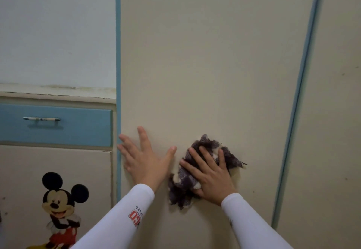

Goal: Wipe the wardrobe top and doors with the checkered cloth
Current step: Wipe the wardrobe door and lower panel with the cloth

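Cloth first: the crumpled purple-and-cream checkered cloth (210, 143) is lying against the tall cream-painted wardrobe door (205, 63), low on the panel. The right hand (212, 172) is pressing it there with fingers straight and spread, and fabric is spilling out above and below the palm. The left hand (144, 160) is resting bare on the same door just beside it, fingers fanned, its outer fingertips reaching the blue edge strip (118, 53).

Most of the bare panel is stretching upward from the grip, so an upward sweep looks open; leftward, the left hand is lying in the way. To the right, the thin blue seam (298, 92) is standing well apart, with a second cream door (336, 112) beyond it. Left of the strip are sitting a blue drawer (78, 125) and a cartoon-mouse sticker (60, 205).
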Tool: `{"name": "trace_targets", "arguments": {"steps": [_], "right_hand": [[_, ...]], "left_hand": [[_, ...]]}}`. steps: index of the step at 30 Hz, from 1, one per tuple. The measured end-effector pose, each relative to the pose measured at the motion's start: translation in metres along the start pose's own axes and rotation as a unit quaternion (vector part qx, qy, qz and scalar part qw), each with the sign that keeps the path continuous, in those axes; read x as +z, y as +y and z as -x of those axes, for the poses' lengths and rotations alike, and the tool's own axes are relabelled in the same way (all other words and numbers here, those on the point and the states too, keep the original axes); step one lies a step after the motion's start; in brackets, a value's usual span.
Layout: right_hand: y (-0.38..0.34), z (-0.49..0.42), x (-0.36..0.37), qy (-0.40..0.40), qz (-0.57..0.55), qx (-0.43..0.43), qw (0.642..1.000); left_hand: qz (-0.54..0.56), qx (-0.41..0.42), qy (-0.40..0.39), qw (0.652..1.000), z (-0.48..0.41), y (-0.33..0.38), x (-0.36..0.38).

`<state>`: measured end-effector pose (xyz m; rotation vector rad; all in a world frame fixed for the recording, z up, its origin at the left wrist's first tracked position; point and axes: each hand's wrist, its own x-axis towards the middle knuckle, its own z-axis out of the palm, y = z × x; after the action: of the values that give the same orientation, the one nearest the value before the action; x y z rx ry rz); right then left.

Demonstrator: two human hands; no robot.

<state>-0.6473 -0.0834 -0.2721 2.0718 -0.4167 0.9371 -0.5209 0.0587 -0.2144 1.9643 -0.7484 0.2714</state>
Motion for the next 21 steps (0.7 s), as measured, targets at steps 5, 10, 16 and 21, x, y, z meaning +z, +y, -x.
{"name": "trace_targets", "arguments": {"steps": [5,10,16,21], "right_hand": [[0.036,0.031,0.006,0.016,0.016,0.022,1.000],[0.074,0.065,0.009,0.020,0.010,0.072,0.997],[0.070,0.107,0.020,-0.012,-0.060,0.247,0.967],[0.032,0.137,0.034,-0.029,-0.140,0.373,0.917]], "left_hand": [[-0.020,-0.011,-0.007,1.000,-0.004,0.001,0.012],[-0.017,-0.004,-0.002,1.000,-0.004,0.000,0.015],[-0.026,0.002,0.004,1.000,-0.005,0.000,0.015],[-0.017,0.005,0.013,1.000,-0.003,-0.001,0.014]]}}
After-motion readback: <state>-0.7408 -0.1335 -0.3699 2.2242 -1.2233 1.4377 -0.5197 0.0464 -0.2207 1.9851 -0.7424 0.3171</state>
